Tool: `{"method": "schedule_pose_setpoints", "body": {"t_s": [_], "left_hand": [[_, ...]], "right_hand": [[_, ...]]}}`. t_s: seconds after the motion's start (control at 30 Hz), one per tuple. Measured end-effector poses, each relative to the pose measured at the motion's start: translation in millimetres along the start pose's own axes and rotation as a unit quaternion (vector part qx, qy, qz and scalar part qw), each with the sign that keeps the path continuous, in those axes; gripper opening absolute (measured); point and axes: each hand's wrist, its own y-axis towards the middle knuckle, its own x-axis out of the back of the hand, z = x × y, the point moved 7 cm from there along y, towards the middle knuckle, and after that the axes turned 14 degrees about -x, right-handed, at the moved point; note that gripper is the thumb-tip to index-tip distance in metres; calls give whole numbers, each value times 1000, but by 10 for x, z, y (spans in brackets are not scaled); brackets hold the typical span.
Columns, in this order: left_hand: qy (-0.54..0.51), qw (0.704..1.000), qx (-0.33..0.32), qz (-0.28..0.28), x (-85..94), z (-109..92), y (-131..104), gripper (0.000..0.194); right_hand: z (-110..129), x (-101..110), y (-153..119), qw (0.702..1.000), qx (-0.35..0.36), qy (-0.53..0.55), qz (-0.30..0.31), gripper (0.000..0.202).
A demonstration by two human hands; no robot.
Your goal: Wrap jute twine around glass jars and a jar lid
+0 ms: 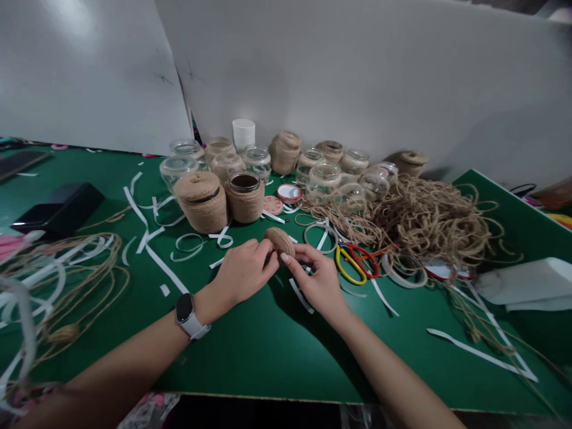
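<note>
Between my two hands, above the green table, is a round jar lid wrapped in twine (279,239), tilted on edge. My left hand (247,266), with a watch (186,310) on its wrist, has its fingers closed at the lid's left side. On the right side, my right hand (318,279) pinches the lid between thumb and fingers. Just beyond stand a twine-wrapped jar with a lid on (201,205) and an open twine-wrapped jar (245,199). Scissors with yellow and red handles (357,262) lie to the right of my right hand.
Several glass jars (325,179) line the back, with a stack of white cups (243,133). A large heap of loose twine (433,220) lies at right. White strips (165,268) are scattered across the table (268,357). A black object (60,208) sits at left.
</note>
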Motion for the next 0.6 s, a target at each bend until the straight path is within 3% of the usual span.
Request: {"method": "schedule_pose_setpoints", "body": {"t_s": [0.6], "left_hand": [[10,1000,-8,8,-5,-10,11,22]], "right_hand": [[-27,-18,6,1000,-10,2,10,19]]}}
